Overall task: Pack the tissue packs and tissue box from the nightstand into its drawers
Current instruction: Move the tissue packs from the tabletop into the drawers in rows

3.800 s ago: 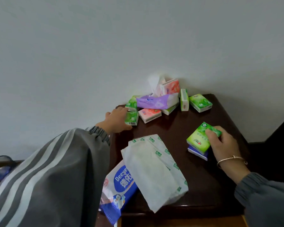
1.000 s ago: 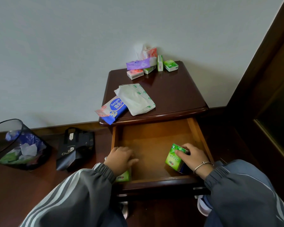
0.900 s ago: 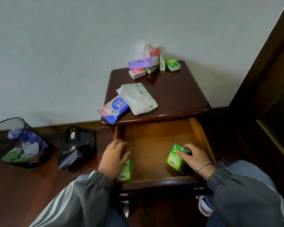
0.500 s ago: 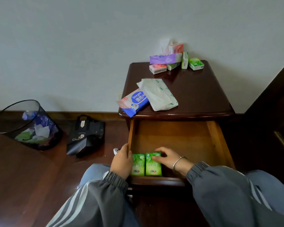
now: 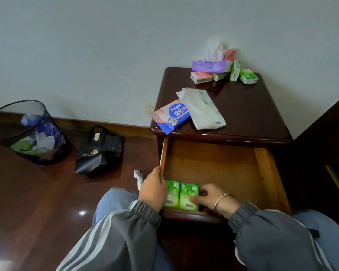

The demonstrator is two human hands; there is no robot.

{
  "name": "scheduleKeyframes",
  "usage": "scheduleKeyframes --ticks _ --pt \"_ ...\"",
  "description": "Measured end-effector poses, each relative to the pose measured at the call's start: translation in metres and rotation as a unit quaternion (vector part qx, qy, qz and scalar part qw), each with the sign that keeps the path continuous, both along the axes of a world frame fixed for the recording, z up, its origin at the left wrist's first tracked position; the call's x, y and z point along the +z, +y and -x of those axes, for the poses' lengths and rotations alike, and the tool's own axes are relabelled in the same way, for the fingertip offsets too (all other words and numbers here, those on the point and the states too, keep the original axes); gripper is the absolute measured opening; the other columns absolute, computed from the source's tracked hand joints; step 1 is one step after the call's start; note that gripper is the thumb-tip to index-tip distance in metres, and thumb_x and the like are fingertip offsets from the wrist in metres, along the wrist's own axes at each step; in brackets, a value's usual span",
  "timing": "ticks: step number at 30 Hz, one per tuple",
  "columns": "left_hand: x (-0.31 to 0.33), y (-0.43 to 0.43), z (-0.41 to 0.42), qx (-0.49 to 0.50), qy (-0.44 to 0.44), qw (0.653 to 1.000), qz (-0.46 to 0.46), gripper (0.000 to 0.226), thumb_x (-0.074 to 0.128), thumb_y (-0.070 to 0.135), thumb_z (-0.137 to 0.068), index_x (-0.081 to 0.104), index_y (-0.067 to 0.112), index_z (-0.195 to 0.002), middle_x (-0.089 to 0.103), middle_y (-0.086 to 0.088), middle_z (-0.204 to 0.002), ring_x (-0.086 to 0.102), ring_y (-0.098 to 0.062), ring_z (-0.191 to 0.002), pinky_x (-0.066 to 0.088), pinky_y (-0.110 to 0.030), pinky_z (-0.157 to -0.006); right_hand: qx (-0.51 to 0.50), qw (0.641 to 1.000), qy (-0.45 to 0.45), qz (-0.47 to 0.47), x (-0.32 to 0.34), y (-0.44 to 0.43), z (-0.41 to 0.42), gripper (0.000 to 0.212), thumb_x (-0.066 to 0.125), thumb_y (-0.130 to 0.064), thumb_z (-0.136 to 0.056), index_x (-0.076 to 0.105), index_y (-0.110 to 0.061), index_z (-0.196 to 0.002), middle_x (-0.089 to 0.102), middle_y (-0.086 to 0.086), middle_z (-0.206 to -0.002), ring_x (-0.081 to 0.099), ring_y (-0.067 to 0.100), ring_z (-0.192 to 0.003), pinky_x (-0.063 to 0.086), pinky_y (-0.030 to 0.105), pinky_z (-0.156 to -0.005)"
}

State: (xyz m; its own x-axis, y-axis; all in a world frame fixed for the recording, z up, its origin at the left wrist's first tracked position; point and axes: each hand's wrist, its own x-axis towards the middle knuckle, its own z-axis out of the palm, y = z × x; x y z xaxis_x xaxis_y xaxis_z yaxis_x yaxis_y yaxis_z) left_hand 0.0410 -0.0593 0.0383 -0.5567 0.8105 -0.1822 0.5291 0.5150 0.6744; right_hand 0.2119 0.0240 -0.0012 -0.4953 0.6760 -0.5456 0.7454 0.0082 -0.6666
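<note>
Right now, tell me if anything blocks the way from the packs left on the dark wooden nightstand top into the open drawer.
Nothing visible does. The open wooden drawer is pulled out below the dark nightstand top, and most of its floor is bare. Only two green tissue packs stand at its front left corner, between the left hand and right hand.

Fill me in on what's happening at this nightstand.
A person is packing tissues into the open top drawer. The left hand and right hand set two green tissue packs side by side at its front left corner. Several small packs, the purple tissue box and two larger packs remain on the nightstand.
</note>
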Motion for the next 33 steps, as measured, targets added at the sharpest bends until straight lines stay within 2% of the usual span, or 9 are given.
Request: scheduleKeyframes --ticks 3,6,8,12,15,18,24,28,33 --pt "-0.001 0.001 0.000 0.001 -0.002 1.000 0.005 0.030 0.037 0.009 -0.098 0.052 0.008 -0.124 0.051 -0.005 -0.094 0.059 -0.035 -0.101 0.042 -0.033 -0.084 0.024 1.000 0.004 -0.005 0.006 -0.003 -0.004 0.016 0.073 -0.038 -0.077 0.065 -0.024 -0.076 0.070 -0.008 -0.081 0.066 0.002 -0.068 0.054 0.025 -0.063" --pt "-0.003 0.001 0.001 0.003 -0.008 1.000 0.016 0.032 0.036 0.011 -0.098 0.050 0.010 -0.127 0.059 -0.011 -0.106 0.058 -0.033 -0.102 0.040 -0.030 -0.080 0.045 0.998 -0.024 -0.038 0.018 -0.006 -0.004 0.026 0.066 -0.046 -0.081 0.067 -0.021 -0.089 0.070 -0.001 -0.088 0.064 0.015 -0.081 0.048 0.029 -0.072" --pt "-0.005 0.001 0.002 0.004 -0.011 1.000 0.018 0.031 0.035 0.013 -0.099 0.051 0.012 -0.125 0.052 -0.004 -0.096 0.058 -0.030 -0.097 0.038 -0.027 -0.076 0.038 0.994 -0.031 -0.093 0.030 -0.006 -0.006 0.036 0.063 -0.047 -0.083 0.067 -0.017 -0.104 0.068 0.000 -0.100 0.063 0.016 -0.092 0.047 0.026 -0.080" --pt "-0.009 0.001 0.003 0.006 -0.008 1.000 0.022 0.030 0.036 0.016 -0.099 0.051 0.014 -0.125 0.055 -0.002 -0.098 0.059 -0.028 -0.097 0.038 -0.027 -0.076 -0.083 0.965 0.044 -0.244 0.077 0.018 -0.034 0.022 0.067 -0.038 -0.081 0.070 -0.023 -0.097 0.068 -0.009 -0.086 0.063 0.006 -0.080 0.043 0.005 -0.061" --pt "-0.010 0.002 0.003 0.012 -0.007 1.000 0.018 0.026 0.038 0.015 -0.099 0.053 0.014 -0.120 0.064 -0.006 -0.107 0.059 -0.024 -0.088 0.037 -0.027 -0.072 -0.156 0.908 0.047 -0.387 0.105 0.069 -0.069 0.021 0.066 -0.033 -0.083 0.069 -0.019 -0.098 0.070 -0.001 -0.085 0.065 0.018 -0.084 0.051 0.028 -0.072" --pt "-0.013 0.003 0.004 0.018 -0.006 1.000 0.022 0.024 0.040 0.015 -0.098 0.054 0.013 -0.117 0.067 -0.008 -0.106 0.058 -0.023 -0.083 0.038 -0.027 -0.071 -0.182 0.897 -0.045 -0.401 0.111 0.135 -0.096 0.046 0.057 -0.041 -0.088 0.054 -0.014 -0.124 0.061 0.010 -0.119 0.055 0.031 -0.112 0.047 0.042 -0.091" --pt "0.005 0.004 0.012 0.053 0.021 0.998 0.008 0.030 0.052 0.018 -0.095 0.056 0.014 -0.124 0.064 -0.009 -0.119 0.062 -0.027 -0.108 0.045 -0.032 -0.083 -0.090 0.915 -0.171 -0.355 0.093 0.217 -0.083 0.074 0.040 -0.059 -0.089 0.024 -0.013 -0.146 0.028 0.012 -0.152 0.024 0.031 -0.140 0.024 0.048 -0.113" --pt "0.058 0.031 0.038 0.042 0.120 0.983 -0.130 0.032 0.059 0.004 -0.087 0.061 0.007 -0.119 0.066 -0.010 -0.112 0.063 -0.027 -0.099 0.047 -0.035 -0.087 -0.097 0.918 -0.241 -0.300 0.085 0.239 -0.064 0.075 0.019 -0.072 -0.086 0.012 -0.029 -0.148 0.005 0.000 -0.159 0.001 0.026 -0.146 0.010 0.056 -0.114" --pt "0.131 0.134 0.056 -0.039 0.185 0.955 -0.227 0.029 0.057 0.012 -0.089 0.059 0.014 -0.118 0.059 0.000 -0.113 0.059 -0.018 -0.099 0.043 -0.029 -0.082 -0.112 0.898 -0.257 -0.340 0.076 0.242 -0.060 0.077 0.010 -0.075 -0.083 0.009 -0.034 -0.148 0.006 -0.002 -0.159 0.002 0.025 -0.146 0.012 0.057 -0.113"
